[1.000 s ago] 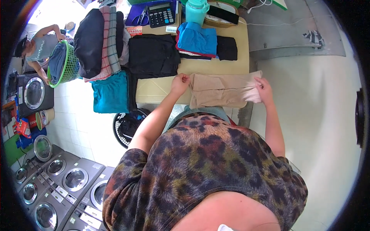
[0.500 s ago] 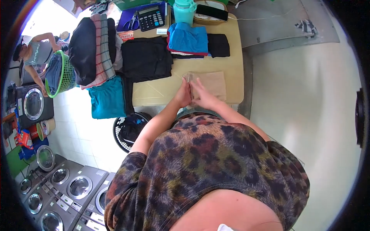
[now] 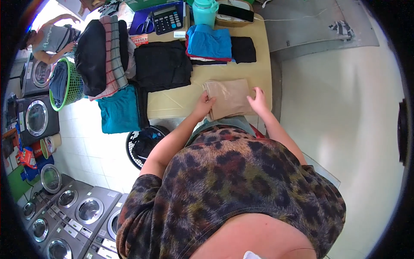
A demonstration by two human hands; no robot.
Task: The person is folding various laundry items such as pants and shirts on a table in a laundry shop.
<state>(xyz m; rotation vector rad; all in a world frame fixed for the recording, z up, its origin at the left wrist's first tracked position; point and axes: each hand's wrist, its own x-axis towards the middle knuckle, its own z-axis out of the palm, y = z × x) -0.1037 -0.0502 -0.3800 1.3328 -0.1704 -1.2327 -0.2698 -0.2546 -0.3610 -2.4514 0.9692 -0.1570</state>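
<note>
A folded beige garment point(image 3: 229, 98) lies on the near right part of the pale yellow table point(image 3: 172, 102), directly in front of me. My left hand point(image 3: 203, 106) is at its left edge, thumb over the cloth and fingers closed along the side. At the garment's right edge is my right hand point(image 3: 258, 102), thumb and fingers apart, holding nothing. Folded black clothing point(image 3: 163, 65) rests farther left. Behind the beige garment sits a pile topped by a blue garment point(image 3: 209, 43), beside another black folded piece point(image 3: 243, 49).
A tall clothes stack point(image 3: 91, 58) and teal clothing point(image 3: 118, 111) take up the table's left edge. Calculator point(image 3: 168, 20), scissors point(image 3: 147, 24), turquoise bottle point(image 3: 204, 13) and phone point(image 3: 236, 13) are at the back. Below stands a laundry basket point(image 3: 133, 151); a person point(image 3: 56, 41) is near a green basket point(image 3: 74, 84).
My hands have moved apart from the garment's left side, the right one crossing to its right edge. More of the beige cloth shows. The other person's arms have shifted away from the green basket.
</note>
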